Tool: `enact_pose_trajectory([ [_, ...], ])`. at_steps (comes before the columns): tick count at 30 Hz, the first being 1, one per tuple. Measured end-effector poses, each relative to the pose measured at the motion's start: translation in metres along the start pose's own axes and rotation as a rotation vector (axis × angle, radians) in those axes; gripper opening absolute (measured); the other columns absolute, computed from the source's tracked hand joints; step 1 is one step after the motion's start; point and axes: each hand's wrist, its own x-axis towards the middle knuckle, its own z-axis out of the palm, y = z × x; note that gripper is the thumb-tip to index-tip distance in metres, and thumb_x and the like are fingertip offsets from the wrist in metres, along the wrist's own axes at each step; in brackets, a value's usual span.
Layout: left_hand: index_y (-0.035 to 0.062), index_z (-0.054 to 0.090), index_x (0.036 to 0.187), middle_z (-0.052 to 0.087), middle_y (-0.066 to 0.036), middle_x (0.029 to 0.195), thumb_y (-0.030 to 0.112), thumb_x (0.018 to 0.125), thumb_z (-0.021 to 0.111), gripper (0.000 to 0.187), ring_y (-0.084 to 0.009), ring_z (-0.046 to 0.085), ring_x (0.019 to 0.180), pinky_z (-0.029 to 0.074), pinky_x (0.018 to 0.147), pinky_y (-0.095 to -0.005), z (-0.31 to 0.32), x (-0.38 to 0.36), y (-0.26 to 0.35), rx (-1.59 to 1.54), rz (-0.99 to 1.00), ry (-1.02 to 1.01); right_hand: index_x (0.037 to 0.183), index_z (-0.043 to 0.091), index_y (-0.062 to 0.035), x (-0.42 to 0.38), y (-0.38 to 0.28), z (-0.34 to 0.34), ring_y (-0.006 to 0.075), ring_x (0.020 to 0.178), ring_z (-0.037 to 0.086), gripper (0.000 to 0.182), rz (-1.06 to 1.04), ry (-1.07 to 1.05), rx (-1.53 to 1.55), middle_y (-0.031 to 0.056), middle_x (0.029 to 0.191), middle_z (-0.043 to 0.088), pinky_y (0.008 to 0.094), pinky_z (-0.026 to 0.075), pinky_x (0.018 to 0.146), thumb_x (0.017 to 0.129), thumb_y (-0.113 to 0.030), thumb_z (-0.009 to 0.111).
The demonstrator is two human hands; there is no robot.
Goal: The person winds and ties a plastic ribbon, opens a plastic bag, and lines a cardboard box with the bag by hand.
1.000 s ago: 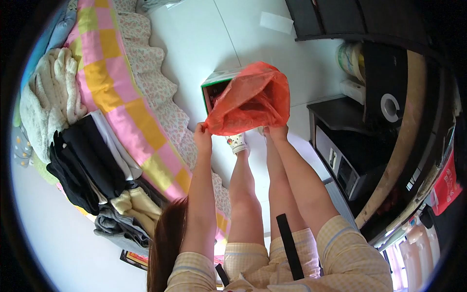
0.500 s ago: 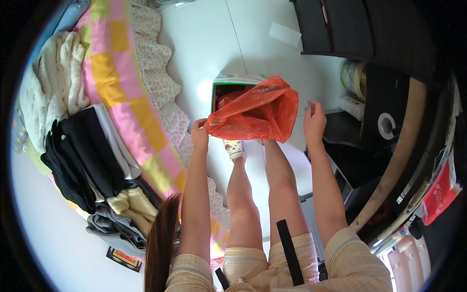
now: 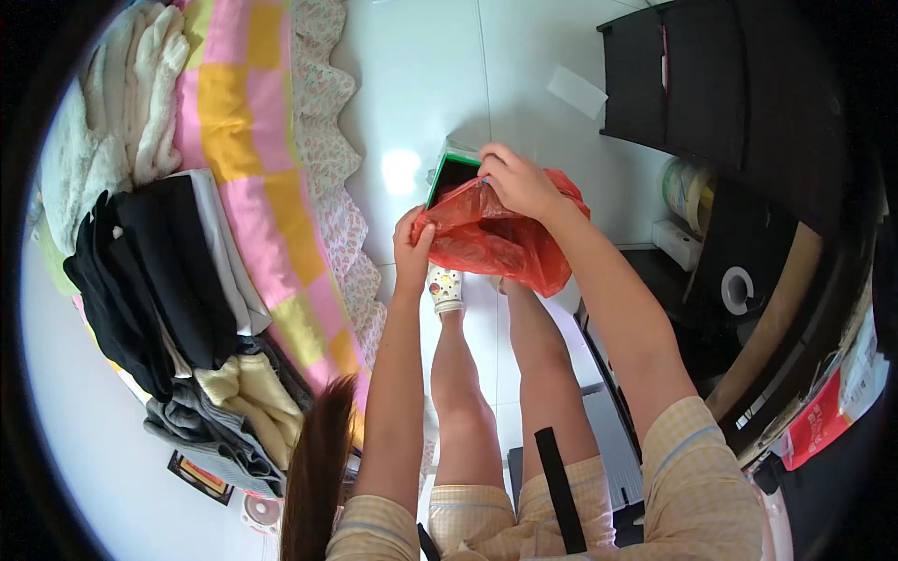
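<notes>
A red plastic bag hangs partly over a box with a green rim on the floor, its mouth spread toward me. My left hand pinches the bag's left edge. At the far edge of the bag, near the box's rim, my right hand has its fingers closed on the plastic. Much of the box is hidden behind the bag and my right hand. Just below the bag, a white clog is on my foot.
On the left is a bed with a checkered cover, holding folded dark clothes and a white fleece. Dark cabinets stand on the right. A white sheet lies on the tiled floor.
My right hand has moved left from beside the bag and taken hold of its far edge. The bag's mouth is narrower. The view has shifted slightly.
</notes>
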Motion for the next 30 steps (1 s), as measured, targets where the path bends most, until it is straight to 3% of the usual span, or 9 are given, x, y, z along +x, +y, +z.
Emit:
enact_pose_trajectory([
  [4,0.0026,0.055,0.089,0.052,-0.009,0.093,0.010,0.073,0.054,0.018,-0.0213,0.046,0.089,0.036,0.079,-0.0291,0.008,0.007,0.006,0.122,0.134,0.099,0.093,0.047,-0.0130,0.007,0.013,0.009,0.0234,0.066,0.053,0.021,0.021,-0.016,-0.139,0.0040,0.076,0.050,0.0344,0.044,0.054,0.072,-0.015,0.051],
  [6,0.0028,0.056,0.078,0.055,-0.009,0.080,0.011,0.073,0.054,0.010,-0.0233,0.048,0.078,0.039,0.070,-0.0287,0.013,0.008,0.030,0.597,0.263,0.107,0.094,0.049,-0.0155,0.014,0.005,0.005,0.0231,0.066,0.053,0.021,0.003,-0.013,-0.147,0.0032,0.074,0.050,0.0343,0.044,0.054,0.073,-0.017,0.050],
  [8,0.0020,0.054,0.074,0.053,-0.010,0.074,0.012,0.075,0.053,0.010,-0.0249,0.048,0.071,0.038,0.064,-0.0299,0.017,0.014,0.030,0.658,0.360,0.124,0.095,0.051,-0.0179,0.025,-0.003,-0.002,0.0227,0.066,0.053,0.022,-0.014,-0.012,-0.159,0.0024,0.072,0.050,0.0341,0.044,0.053,0.073,-0.018,0.050],
  [10,0.0012,0.052,0.070,0.051,-0.011,0.067,0.013,0.076,0.051,0.013,-0.0265,0.047,0.064,0.038,0.058,-0.0312,0.018,0.017,0.028,0.730,0.457,0.139,0.091,0.056,-0.0216,0.034,-0.007,-0.001,0.0220,0.067,0.053,0.019,0.001,-0.284,-0.150,0.0019,0.075,0.052,0.0322,0.043,0.055,0.074,-0.021,0.050],
  [12,-0.0007,0.046,0.064,0.045,-0.015,0.060,0.015,0.078,0.047,0.021,-0.0287,0.042,0.054,0.036,0.052,-0.0343,0.022,0.017,0.023,0.752,0.108,0.129,0.089,0.059,-0.0199,0.037,-0.010,0.009,0.0210,0.068,0.053,0.018,0.055,-0.266,-0.024,0.0021,0.076,0.052,0.0320,0.043,0.058,0.073,-0.020,0.050],
  [19,-0.0014,0.039,0.064,0.036,-0.015,0.054,0.016,0.082,0.042,0.025,-0.0215,0.030,0.047,0.032,0.048,-0.0294,0.028,0.024,-0.002,0.592,0.053,0.246,0.081,0.063,-0.0193,0.055,0.012,0.040,0.0216,0.082,0.053,0.018,0.528,-0.528,0.288,0.0033,0.089,0.056,0.0326,0.042,0.070,0.069,-0.019,0.049],
  [22,-0.0012,0.039,0.066,0.039,-0.017,0.056,0.020,0.084,0.039,0.028,-0.0224,0.030,0.049,0.033,0.050,-0.0304,0.028,0.021,-0.011,0.584,-0.202,0.195,0.084,0.062,-0.0195,0.047,0.029,0.051,0.0230,0.084,0.053,0.020,0.527,-0.565,0.141,0.0050,0.089,0.058,0.0324,0.042,0.071,0.068,-0.023,0.051],
  [24,0.0012,0.044,0.072,0.050,-0.020,0.065,0.031,0.084,0.037,0.033,-0.0340,0.050,0.062,0.038,0.056,-0.0383,0.026,0.017,-0.019,0.788,-0.224,0.076,0.083,0.063,-0.0195,0.039,0.039,0.054,0.0236,0.085,0.053,0.019,0.544,-0.556,0.117,0.0053,0.088,0.058,0.0332,0.042,0.073,0.069,-0.023,0.051],
  [30,0.0028,0.048,0.078,0.054,-0.017,0.067,0.036,0.081,0.039,0.035,-0.0328,0.052,0.065,0.040,0.059,-0.0373,0.017,-0.002,-0.028,0.739,-0.370,0.059,0.089,0.059,-0.0129,0.023,0.053,0.052,0.0257,0.090,0.050,0.022,0.683,-0.549,0.215,0.0094,0.096,0.055,0.0363,0.038,0.080,0.068,-0.021,0.056],
])
